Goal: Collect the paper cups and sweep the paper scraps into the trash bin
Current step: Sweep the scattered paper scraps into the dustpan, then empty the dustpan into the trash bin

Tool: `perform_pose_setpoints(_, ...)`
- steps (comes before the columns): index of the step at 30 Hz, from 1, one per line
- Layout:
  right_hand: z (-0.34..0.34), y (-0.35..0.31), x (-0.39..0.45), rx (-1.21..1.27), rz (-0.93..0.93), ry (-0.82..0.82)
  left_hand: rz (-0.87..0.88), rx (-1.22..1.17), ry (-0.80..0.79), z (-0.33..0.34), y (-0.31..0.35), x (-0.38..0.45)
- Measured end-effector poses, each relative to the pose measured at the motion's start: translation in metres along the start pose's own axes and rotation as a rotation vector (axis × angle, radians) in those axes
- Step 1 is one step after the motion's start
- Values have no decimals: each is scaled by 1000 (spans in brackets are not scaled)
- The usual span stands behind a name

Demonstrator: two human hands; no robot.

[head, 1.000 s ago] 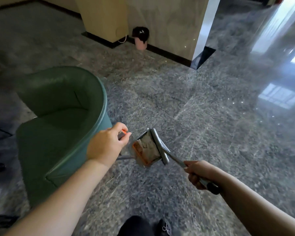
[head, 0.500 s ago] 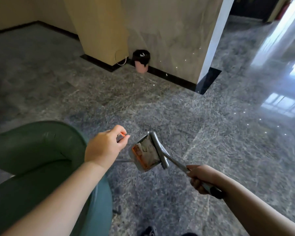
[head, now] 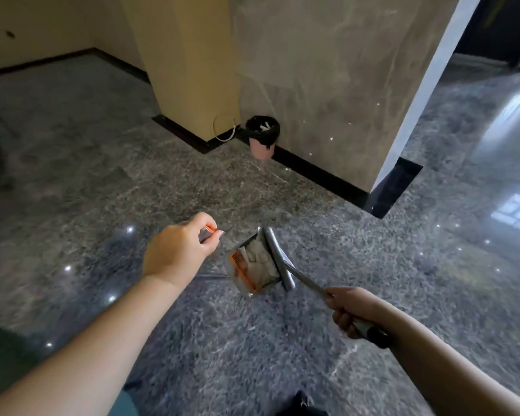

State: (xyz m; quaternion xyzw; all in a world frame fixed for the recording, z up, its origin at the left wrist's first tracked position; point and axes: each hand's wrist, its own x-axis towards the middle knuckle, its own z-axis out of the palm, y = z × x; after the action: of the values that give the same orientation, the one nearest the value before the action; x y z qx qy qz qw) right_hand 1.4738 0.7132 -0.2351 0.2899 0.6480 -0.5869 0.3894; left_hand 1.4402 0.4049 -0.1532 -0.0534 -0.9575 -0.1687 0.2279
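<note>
Shoe (head: 302, 400): dark, at bottom edge, partly cut off.
Chair (head: 0, 364): green, lower left corner, only an edge in view, blurred.
Right hand (head: 353, 313): fingers curled round broom handle, near its black end grip.
Broom (head: 278, 258): grey head laid against open mouth of dustpan, handle running back and down to right hand.
Left hand (head: 177, 250): fingers and thumb curled round grey and orange dustpan handle, knuckles up.
Dustpan (head: 237, 265): held above floor, between both hands, tilted with mouth toward broom head; orange label on near wall.
Scraps (head: 260, 261): white paper pieces inside dustpan, pressed in by broom head.
Cups: cannot tell whether any lie among the white pieces in dustpan.
Floor (head: 132, 181): grey speckled stone, glossy, bright reflections at right.
Bin (head: 262, 136): small, pink, black liner folded over rim, white bits inside; stands on floor against marble wall, well apart from dustpan, ahead of it.
Cable (head: 222, 130): white loop, just left of bin, at foot of yellow column.
Column (head: 186, 61): yellow, black skirting at base.
Wall (head: 327, 70): marble, behind bin, white edge strip at right.
</note>
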Motion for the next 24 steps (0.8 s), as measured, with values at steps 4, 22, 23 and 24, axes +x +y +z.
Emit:
perform_pose_setpoints(4, -33, -87, 40, -42, -39, -20, -17, -1, 8, 27, 0, 85)
perform_pose_setpoints(22, -122, -440, 242, -65, -12, 2, 49, 45, 19, 198, -44, 454)
perform_pose_setpoints(23, -129, -458, 252, -70, -17, -2, 53, 44, 20, 207, -46, 474)
perform_pose_setpoints(24, -137, -477, 261, -79, -25, -9, 59, 42, 28, 215, -47, 493)
